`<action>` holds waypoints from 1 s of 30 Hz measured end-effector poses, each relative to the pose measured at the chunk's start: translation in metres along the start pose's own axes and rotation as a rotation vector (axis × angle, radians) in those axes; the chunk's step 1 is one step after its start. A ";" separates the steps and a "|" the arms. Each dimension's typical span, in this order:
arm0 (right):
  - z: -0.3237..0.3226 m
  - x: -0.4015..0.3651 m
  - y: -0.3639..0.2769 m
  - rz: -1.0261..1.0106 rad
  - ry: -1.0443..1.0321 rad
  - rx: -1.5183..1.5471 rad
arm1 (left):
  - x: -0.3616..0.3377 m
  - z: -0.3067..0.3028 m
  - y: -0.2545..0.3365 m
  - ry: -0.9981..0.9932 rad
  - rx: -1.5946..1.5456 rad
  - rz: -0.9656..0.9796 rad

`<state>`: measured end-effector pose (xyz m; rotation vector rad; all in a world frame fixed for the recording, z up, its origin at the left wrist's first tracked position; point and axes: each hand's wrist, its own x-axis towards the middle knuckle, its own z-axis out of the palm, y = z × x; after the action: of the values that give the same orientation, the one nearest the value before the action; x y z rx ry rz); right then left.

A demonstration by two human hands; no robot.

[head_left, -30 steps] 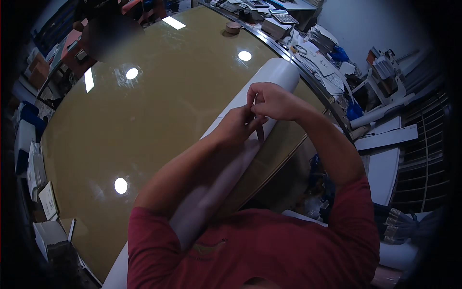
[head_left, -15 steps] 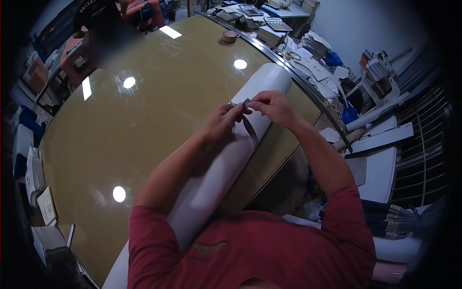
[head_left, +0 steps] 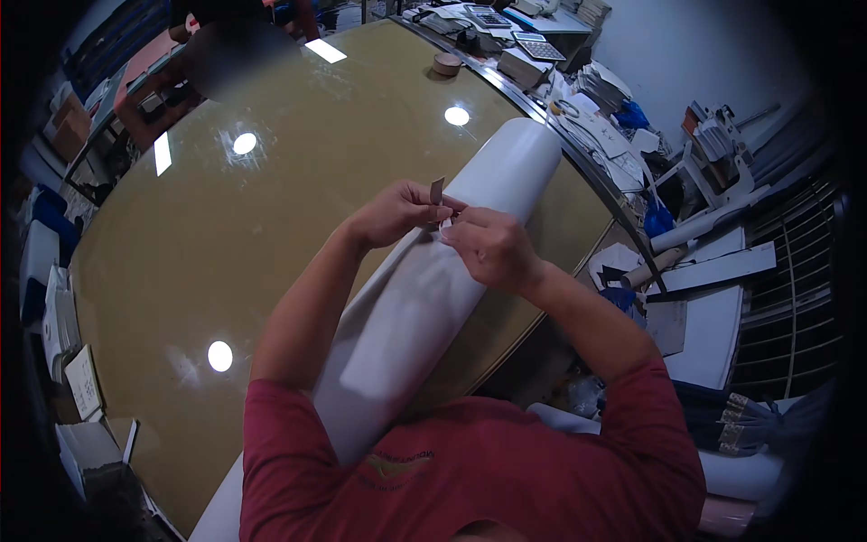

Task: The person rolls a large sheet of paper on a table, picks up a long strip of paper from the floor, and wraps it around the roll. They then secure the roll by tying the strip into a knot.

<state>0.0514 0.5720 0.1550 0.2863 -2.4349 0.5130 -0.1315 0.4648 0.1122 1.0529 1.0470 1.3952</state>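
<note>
White roll (head_left: 424, 298): left hand (head_left: 390, 214) grip pinches tape strip (head_left: 436, 191); right hand (head_left: 490, 250) pinches lower end.

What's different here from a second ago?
The right hand moved back along the white roll toward the person. The left hand now pinches a small strip upright, where earlier it hung down. The roll stays across the glossy table.

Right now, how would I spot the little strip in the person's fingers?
Start at the big glossy yellow table and the long white roll lying along its near side. Above the roll's middle, the left hand pinches a small strip that stands upright, with the right hand close beside. It is short, flat and greyish, unlike the round tape roll at the far edge.
</note>
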 end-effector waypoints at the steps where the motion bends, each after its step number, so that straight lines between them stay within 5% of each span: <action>1: 0.000 -0.001 0.001 0.007 -0.003 -0.002 | 0.001 0.001 -0.001 -0.001 -0.030 0.041; 4: -0.005 0.000 0.008 0.023 -0.098 0.029 | 0.004 -0.003 0.002 0.008 0.100 0.093; 5: -0.007 0.001 0.013 0.211 -0.005 0.025 | 0.003 -0.003 0.005 0.013 0.146 0.110; 7: -0.006 0.007 0.029 0.405 0.091 0.022 | -0.002 0.010 0.017 0.194 0.788 0.342; 8: -0.002 0.011 0.043 0.516 0.067 0.158 | -0.001 0.011 0.012 0.187 0.788 0.340; 10: 0.002 0.018 0.058 0.629 0.051 0.291 | 0.003 0.014 -0.001 0.373 1.114 0.639; 12: 0.003 0.027 0.067 0.918 -0.236 0.807 | 0.004 0.018 -0.009 0.424 1.137 0.710; 16: 0.008 0.029 0.090 0.763 -0.460 0.690 | 0.001 0.015 -0.010 0.493 1.158 0.774; 17: 0.002 0.031 0.090 0.688 -0.497 0.463 | 0.002 0.012 -0.012 0.494 1.160 0.770; 20: -0.014 0.040 0.072 0.495 -0.484 0.031 | 0.007 0.010 -0.018 0.459 0.980 0.691; 21: -0.016 0.037 0.067 0.381 -0.440 -0.170 | 0.005 0.014 -0.015 0.450 0.697 0.525; 25: -0.024 0.006 0.061 0.309 -0.389 -0.146 | 0.007 -0.004 -0.034 0.467 0.143 0.177; 26: -0.025 -0.012 0.065 0.313 -0.386 -0.180 | 0.002 -0.012 -0.042 0.480 0.139 0.175; 28: -0.026 -0.026 0.063 0.303 -0.377 -0.208 | -0.005 -0.025 -0.044 0.568 0.356 -0.169; 30: -0.026 -0.029 0.056 0.331 -0.338 -0.276 | 0.005 -0.024 -0.042 0.611 0.292 -0.146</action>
<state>0.0693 0.6361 0.1397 -0.1648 -2.8621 0.2742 -0.1460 0.4713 0.0658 0.7361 1.7779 1.5089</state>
